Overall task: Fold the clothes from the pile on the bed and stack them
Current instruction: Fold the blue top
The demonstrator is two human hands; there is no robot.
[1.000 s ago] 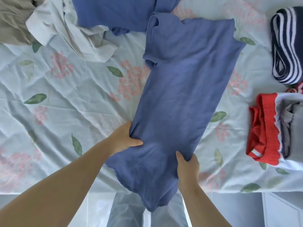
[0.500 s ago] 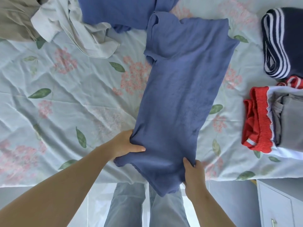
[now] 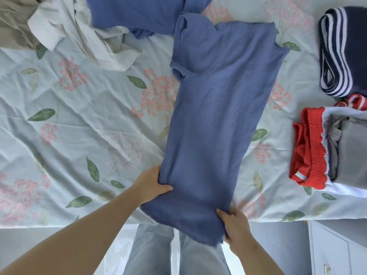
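Note:
A blue T-shirt, folded lengthwise into a long strip, lies across the floral bed sheet with its sleeve end far from me. Its hem hangs slightly over the bed's near edge. My left hand pinches the strip's left edge near the hem, thumb on top. My right hand grips the hem's right corner. The unfolded pile sits at the far left: a white garment, a beige one and another blue one.
Folded clothes are stacked at the right: a navy-and-white striped piece and a stack with a red ribbed garment and a grey one on top. A grey cabinet stands below right. My jeans-clad legs touch the bed edge.
Both hands have slid the shirt's hem end further onto the bed, so less of it hangs over the edge. The grips are unchanged.

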